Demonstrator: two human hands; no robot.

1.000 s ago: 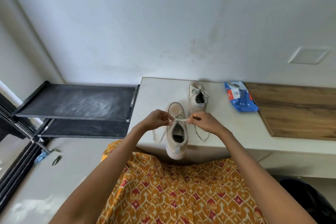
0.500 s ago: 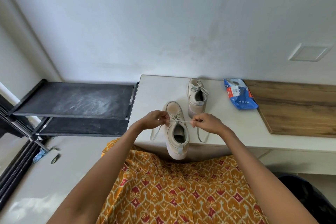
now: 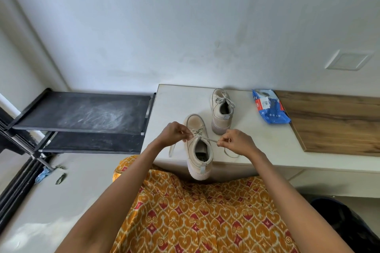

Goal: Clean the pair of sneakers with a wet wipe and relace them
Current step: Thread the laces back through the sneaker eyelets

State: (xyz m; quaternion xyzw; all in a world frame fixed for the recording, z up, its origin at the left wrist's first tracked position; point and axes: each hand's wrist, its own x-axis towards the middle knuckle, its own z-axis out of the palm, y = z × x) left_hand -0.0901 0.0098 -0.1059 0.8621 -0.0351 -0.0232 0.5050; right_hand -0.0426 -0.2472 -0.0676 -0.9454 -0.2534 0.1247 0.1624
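The near sneaker (image 3: 198, 148) overhangs the table's (image 3: 267, 146) front edge, its heel past the rim; light, likely to slide if tugged. Left hand (image 3: 173, 134) and right hand (image 3: 236, 142) each pinch its limp lace (image 3: 210, 140), best gripped near the eyelets.

Soft, even daylight, perhaps from the left; wide-angle bending at edges.

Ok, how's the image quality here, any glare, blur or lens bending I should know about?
Head view: wide-angle bending curves the black rack and the wall corner; daylight from the left leaves glare on the floor; the near sneaker, left hand and right hand are sharp, with soft shadows; print on the blue pack is too small to read.
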